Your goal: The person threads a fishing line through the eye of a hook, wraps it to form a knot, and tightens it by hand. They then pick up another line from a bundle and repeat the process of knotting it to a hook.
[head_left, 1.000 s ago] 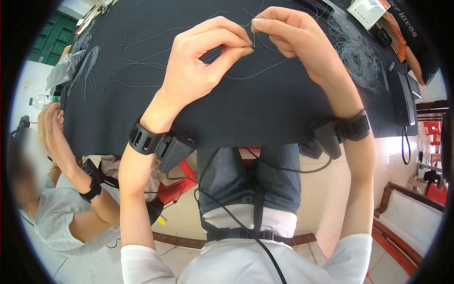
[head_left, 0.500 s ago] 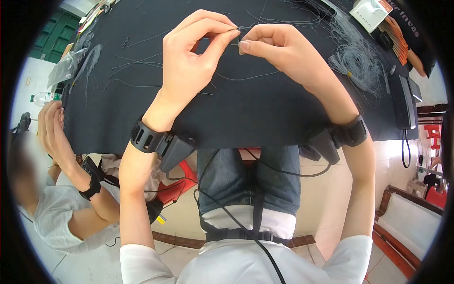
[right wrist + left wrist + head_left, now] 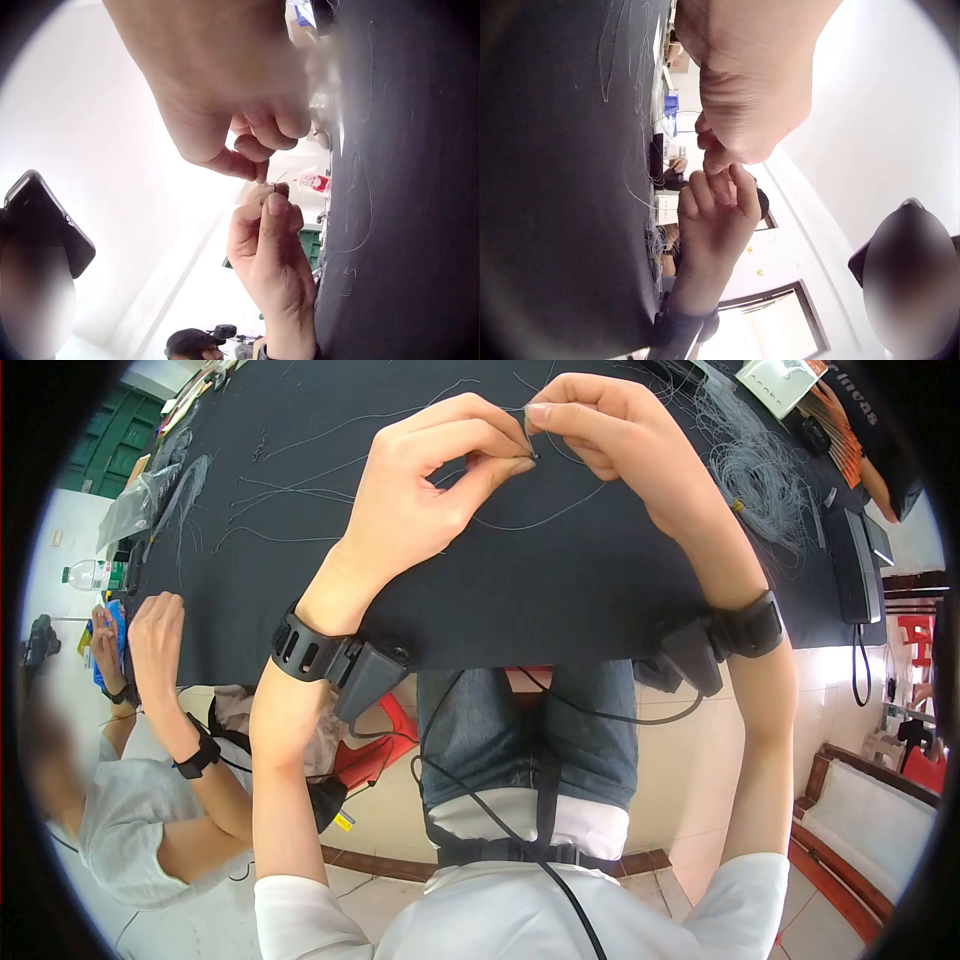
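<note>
Over the black table, my left hand pinches a thin grey line between thumb and forefinger. In the right wrist view, a short bit of that line sticks up at the left fingertips, with a small dark spot on it. My right hand is just beyond the left fingertips, its thumb and forefinger pinched together on the line and the other fingers curled. The two hands' fingertips are close together. Another stretch of grey line curves over the cloth below the hands.
A tangled bundle of line lies at the right, near a white box. Loose strands and a clear plastic bag are on the left. Another person's hand is at the left table edge, near a bottle.
Since half a second ago, my left hand has come nearer and rightward, while my right hand has moved farther away. The neighbour's hands have moved apart, showing a blue packet.
</note>
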The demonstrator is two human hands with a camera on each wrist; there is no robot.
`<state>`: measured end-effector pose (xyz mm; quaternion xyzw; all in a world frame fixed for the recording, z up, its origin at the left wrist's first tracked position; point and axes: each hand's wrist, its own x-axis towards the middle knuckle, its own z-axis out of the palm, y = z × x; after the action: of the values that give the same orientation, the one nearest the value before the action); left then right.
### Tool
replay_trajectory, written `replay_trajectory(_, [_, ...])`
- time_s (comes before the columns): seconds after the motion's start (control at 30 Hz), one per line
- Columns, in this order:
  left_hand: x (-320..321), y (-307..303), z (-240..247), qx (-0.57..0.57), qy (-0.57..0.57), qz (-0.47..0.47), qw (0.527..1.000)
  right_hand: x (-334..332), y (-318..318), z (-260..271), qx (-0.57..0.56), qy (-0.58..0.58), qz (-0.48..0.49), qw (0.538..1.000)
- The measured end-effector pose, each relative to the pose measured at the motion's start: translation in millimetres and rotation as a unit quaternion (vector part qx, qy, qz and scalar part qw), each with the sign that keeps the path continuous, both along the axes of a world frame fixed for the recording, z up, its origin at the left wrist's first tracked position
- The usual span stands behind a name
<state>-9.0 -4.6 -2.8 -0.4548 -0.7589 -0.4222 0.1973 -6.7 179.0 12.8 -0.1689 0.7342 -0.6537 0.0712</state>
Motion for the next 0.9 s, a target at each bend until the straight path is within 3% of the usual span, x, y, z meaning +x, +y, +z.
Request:
replay_trajectory(0.17, [0,-2,-1,0.044,-0.017,0.004,0.999,-3,5,-9,0.122,0.051,-0.027,0.991])
replay_trajectory(0.27, [-2,-3,-2,0.063,-0.024,0.022,0.997,-13,4,-25,0.161,0.169,-0.022,0.972])
replay_trajectory(0.43, [-11,-7,-7,0.07,-0.002,0.074,0.995,-14,8,-21,0.209,0.145,-0.001,0.967])
replay_trajectory(0.47, [-11,-7,-7,0.072,-0.041,0.079,0.993,-14,9,-20,0.213,0.139,-0.001,0.967])
replay_trajectory(0.63, [-12,-8,-11,0.049,-0.181,0.077,0.979,-25,22,-19,0.187,0.148,-0.069,0.969])
replay_trajectory(0.77, [-19,-16,-12,0.107,-0.276,0.091,0.951,-35,32,-20,0.142,0.089,-0.144,0.975])
replay_trajectory(0.9, [-31,-22,-16,0.333,-0.378,0.0,0.864,-37,39,-15,0.052,-0.022,-0.146,0.988])
